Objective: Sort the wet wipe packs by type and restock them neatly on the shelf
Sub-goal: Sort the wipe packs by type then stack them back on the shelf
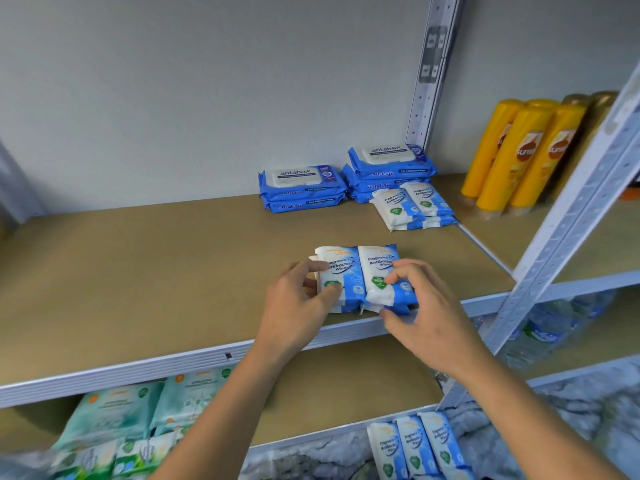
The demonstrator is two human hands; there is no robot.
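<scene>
Two stacks of small white-and-blue antibacterial wipe packs (360,271) lie side by side near the front edge of the brown shelf (173,265). My left hand (298,306) pinches the left stack at its near corner. My right hand (415,303) grips the right stack, thumb under its front edge. Further back, more of the same packs (414,207) lie at the shelf's right end. Behind them sit two stacks of blue antabax packs, one at centre (301,188) and one taller at the right (388,168).
Yellow shampoo bottles (519,157) stand on the neighbouring shelf past the grey metal upright (571,216). On the lower shelf lie green wipe packs (138,417) at left and more white-and-blue packs (419,448) at the bottom right. Water bottles (547,330) sit lower right.
</scene>
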